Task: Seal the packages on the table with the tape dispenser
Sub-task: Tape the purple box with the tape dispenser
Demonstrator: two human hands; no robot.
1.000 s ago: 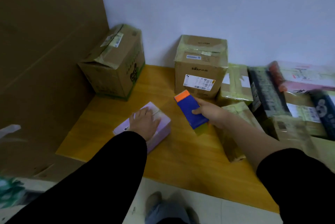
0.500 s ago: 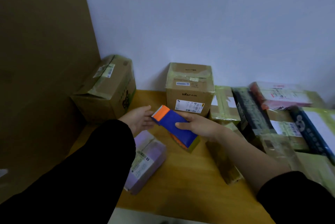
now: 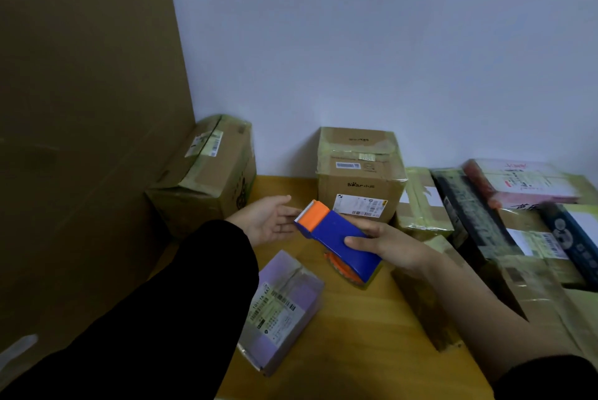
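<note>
Wooden table (image 3: 356, 335), right hand (image 3: 386, 246) clasps tape dispenser (image 3: 336, 236) rear, left hand (image 3: 265, 221) spread, perhaps touching

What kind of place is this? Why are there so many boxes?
Probably a parcel-packing corner, maybe at home or in a small shop. Taped cardboard boxes with shipping labels crowd a wooden table by a bare wall, and the right hand holds a tape dispenser.

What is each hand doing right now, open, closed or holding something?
Left hand: open, palm up, holding nothing, fingertips by the orange end of the tape dispenser.
Right hand: grips the tape dispenser by its blue body.
</note>
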